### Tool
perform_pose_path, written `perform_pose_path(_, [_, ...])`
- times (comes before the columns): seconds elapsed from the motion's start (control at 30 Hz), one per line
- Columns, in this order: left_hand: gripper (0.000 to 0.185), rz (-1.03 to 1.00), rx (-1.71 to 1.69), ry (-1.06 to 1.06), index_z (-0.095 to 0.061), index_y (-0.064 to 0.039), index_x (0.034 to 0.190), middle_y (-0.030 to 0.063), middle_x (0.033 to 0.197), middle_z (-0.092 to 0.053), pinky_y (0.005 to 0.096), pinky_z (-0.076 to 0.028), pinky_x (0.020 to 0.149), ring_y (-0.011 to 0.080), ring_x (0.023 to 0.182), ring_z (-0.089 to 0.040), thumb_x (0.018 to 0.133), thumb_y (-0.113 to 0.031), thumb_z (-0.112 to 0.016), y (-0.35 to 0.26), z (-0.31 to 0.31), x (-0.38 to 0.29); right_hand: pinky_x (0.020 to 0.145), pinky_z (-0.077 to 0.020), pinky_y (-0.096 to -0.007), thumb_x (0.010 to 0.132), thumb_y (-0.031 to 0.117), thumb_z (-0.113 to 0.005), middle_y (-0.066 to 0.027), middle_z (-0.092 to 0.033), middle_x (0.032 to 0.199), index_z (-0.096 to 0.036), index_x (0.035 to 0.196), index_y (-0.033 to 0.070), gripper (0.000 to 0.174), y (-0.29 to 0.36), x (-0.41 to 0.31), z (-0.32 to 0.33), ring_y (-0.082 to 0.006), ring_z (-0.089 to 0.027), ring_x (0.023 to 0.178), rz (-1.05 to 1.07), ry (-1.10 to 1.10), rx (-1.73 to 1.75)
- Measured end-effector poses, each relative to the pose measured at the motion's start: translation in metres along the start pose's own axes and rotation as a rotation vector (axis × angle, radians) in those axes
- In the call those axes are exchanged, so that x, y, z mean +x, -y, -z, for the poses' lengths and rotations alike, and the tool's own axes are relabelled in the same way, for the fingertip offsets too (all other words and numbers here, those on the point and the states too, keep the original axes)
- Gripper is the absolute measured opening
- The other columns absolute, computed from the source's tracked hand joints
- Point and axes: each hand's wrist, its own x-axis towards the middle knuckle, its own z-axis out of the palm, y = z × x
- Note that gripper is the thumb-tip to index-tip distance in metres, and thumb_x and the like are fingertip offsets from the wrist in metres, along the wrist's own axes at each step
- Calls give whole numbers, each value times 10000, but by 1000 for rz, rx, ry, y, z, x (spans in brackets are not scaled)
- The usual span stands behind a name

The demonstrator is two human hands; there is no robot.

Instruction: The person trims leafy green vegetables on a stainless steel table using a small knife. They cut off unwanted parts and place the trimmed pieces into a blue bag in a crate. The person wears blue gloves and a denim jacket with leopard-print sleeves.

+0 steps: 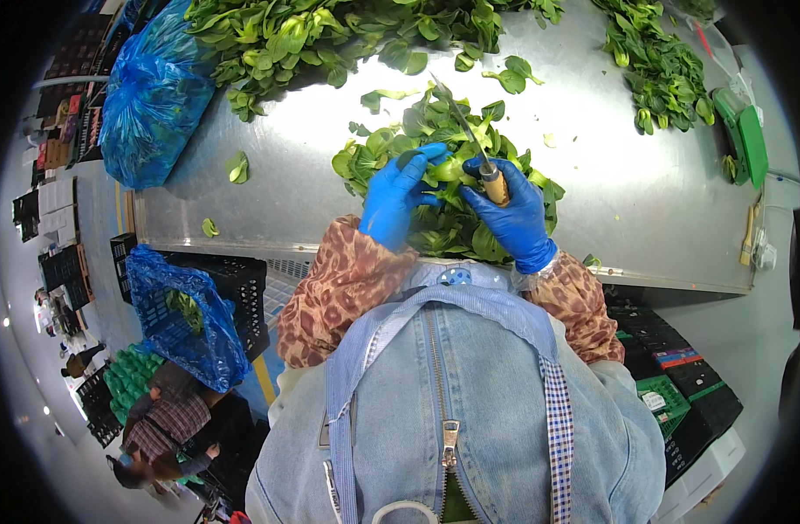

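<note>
My left hand (394, 196), in a blue glove, curls its fingers around the leaves of a head of bok choy (449, 171), whose pale base points toward my right hand. My right hand (519, 213), gloved in darker blue, grips a knife (495, 186) by its wooden handle. The narrow blade points up and away from me, over the greens. Under and around both hands lies a loose heap of bok choy (432, 236), at the table's near edge. Parts of the left fingers are hidden by leaves.
More bok choy (282, 39) is piled along the far side of the metal table (635, 216), with another pile (668, 78) at right. A green scale (743, 137) and a brush (747, 239) sit rightmost. Left are a full blue bag (154, 105), a bag-lined crate (220, 327) and another person (170, 412).
</note>
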Motion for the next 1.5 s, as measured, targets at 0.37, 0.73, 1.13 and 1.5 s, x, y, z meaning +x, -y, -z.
perform_pose_path(0.37, [421,-410,694,14,-582,-95,1176,103,1127,-593,301,-441,891,190,1020,-561,786,-202,-701,-5,-6,-13,790,-497,-264,758,45,-716,-72,-640,1037,-574,1082,33,354,5,-3,4,-135,-610,928,-59,73,28])
perform_pose_path(0.73, [355,-263,402,-154,-617,-24,1081,87,979,-654,264,-481,772,136,860,-608,779,-184,-714,8,8,-3,623,-503,-293,838,259,-636,-118,-645,904,-595,1080,79,305,-5,-10,29,-249,-655,738,5,162,-195])
perform_pose_path(1.13, [254,-188,415,-114,-613,23,1055,113,990,-657,281,-509,775,174,882,-627,817,-60,-647,6,3,-9,482,-446,-307,789,286,-673,-76,-606,734,-611,1055,121,320,-1,-10,25,-216,-581,533,274,188,-436])
perform_pose_path(1.5, [301,-216,326,-42,-600,28,1064,93,986,-641,266,-517,781,157,876,-611,779,-18,-685,3,6,-10,517,-472,-317,816,298,-652,-97,-638,804,-616,1021,106,284,-24,-16,29,-241,-625,600,144,90,-439])
